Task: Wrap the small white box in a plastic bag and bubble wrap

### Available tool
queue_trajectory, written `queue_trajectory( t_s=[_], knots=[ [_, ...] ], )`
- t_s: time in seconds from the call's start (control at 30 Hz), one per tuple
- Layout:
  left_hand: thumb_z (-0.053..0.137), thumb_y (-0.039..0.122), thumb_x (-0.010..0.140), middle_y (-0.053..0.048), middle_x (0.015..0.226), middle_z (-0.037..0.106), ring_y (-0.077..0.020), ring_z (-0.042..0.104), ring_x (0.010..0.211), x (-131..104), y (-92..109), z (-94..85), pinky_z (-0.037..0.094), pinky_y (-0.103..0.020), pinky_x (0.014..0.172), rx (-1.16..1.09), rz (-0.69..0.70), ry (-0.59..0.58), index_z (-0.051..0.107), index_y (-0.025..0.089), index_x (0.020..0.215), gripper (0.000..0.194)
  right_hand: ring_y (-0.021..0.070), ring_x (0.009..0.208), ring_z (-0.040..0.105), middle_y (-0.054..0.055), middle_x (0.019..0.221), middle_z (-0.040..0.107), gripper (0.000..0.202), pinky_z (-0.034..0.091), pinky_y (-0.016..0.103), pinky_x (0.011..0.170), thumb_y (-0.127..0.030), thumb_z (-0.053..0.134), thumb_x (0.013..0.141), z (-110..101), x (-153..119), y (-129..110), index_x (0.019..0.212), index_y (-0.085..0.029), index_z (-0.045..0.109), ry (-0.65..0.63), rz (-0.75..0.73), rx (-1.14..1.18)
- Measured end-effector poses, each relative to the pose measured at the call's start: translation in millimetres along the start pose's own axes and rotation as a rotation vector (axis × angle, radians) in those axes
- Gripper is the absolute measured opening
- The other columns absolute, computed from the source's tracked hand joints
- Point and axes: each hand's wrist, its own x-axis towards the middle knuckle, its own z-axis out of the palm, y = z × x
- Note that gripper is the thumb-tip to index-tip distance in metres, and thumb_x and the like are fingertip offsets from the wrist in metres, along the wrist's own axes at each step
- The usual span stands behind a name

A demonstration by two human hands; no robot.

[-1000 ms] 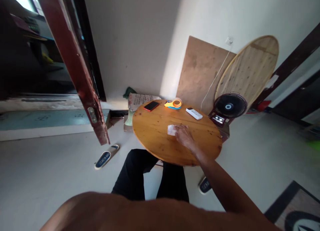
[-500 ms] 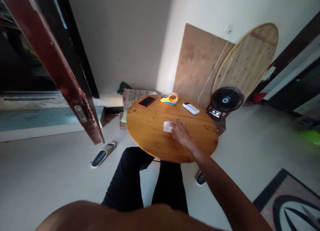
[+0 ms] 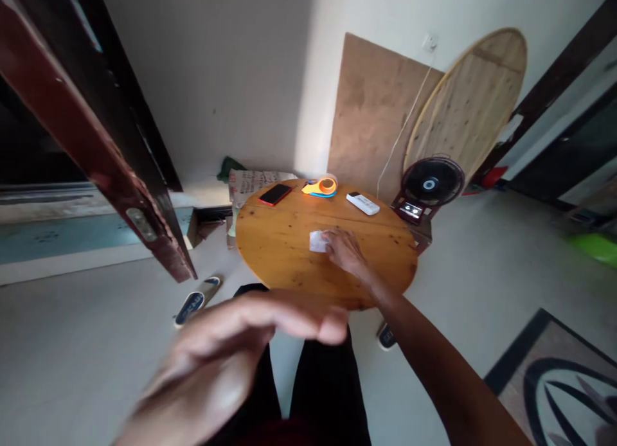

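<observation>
- One small piece of white paper [image 3: 316, 242] is lying near the middle of one round, knotty wooden table [image 3: 274, 259]; it is looking nearly square, its long axis unclear.
- Two hands are showing: the right hand [image 3: 344, 249] is touching the paper's right side, whether pinching or pressing I cannot tell.
- The left hand [image 3: 216, 375], blurred, is hovering nearer the camera, released, fingers bent.
- One red-edged phone [image 3: 276, 194], one orange-and-blue tape dispenser [image 3: 315, 187] and one white block [image 3: 364, 204] are resting behind.
</observation>
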Motion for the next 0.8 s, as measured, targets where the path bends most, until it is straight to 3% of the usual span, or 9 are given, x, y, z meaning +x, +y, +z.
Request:
queue_trajectory(
  t_s=[0.1,0.23,0.33,0.43,0.6,0.8],
  knots=[
    [0.054,0.041,0.090,-0.005,0.111,0.071,-0.0257,0.065,0.106,34.7,-22.0,7.8,0.054,-0.042,0.094,0.107,-0.035,0.031,0.069,0.026,0.110,0.029,0.0215,0.116,0.053,0.008,0.125,0.063,0.034,0.033,0.035,0.100,-0.012,0.051,0.085,4.0,0.2,4.8,0.116,-0.018,0.063,0.042,-0.038,0.002],
    [0.052,0.027,0.090,-0.007,0.109,0.071,-0.0209,0.067,0.102,73.8,-84.6,19.6,0.056,-0.036,0.090,0.315,0.008,0.115,0.068,0.021,0.107,0.024,0.0234,0.112,0.054,0.010,0.127,0.062,0.034,0.035,0.037,0.096,-0.013,0.049,0.087,8.3,-3.7,8.1,0.117,-0.019,0.064,0.097,-0.088,-0.023],
    [0.053,0.016,0.086,-0.009,0.117,0.068,-0.0219,0.063,0.111,108.5,-134.1,26.2,0.051,-0.041,0.100,0.482,0.131,0.125,0.066,0.019,0.110,0.028,0.0236,0.113,0.054,0.010,0.128,0.062,0.035,0.034,0.038,0.097,-0.015,0.048,0.090,11.8,-7.5,10.2,0.120,-0.019,0.063,0.135,-0.099,-0.030],
    [0.052,0.009,0.083,-0.011,0.124,0.064,-0.0242,0.058,0.119,143.4,-170.0,29.2,0.046,-0.048,0.106,0.633,0.236,0.119,0.061,0.018,0.120,0.040,0.0224,0.114,0.054,0.009,0.127,0.062,0.033,0.031,0.038,0.100,-0.017,0.046,0.092,17.1,-9.0,12.9,0.120,-0.020,0.063,0.151,-0.101,-0.013],
    [0.052,0.006,0.082,-0.011,0.132,0.059,-0.0231,0.052,0.125,178.0,-193.1,30.4,0.041,-0.048,0.109,0.751,0.309,0.006,0.055,0.018,0.129,0.048,0.0223,0.111,0.055,0.008,0.126,0.063,0.031,0.031,0.039,0.101,-0.020,0.046,0.093,27.1,-8.1,18.7,0.118,-0.020,0.064,0.206,-0.102,0.008],
    [0.054,0.011,0.086,-0.006,0.126,0.064,-0.0228,0.051,0.123,182.6,-198.8,31.7,0.042,-0.045,0.103,0.851,0.336,-0.062,0.057,0.023,0.125,0.041,0.0223,0.107,0.056,0.008,0.123,0.065,0.026,0.033,0.039,0.098,-0.023,0.044,0.095,32.9,-8.3,25.3,0.109,-0.022,0.067,0.223,-0.098,0.049]
  ],
)
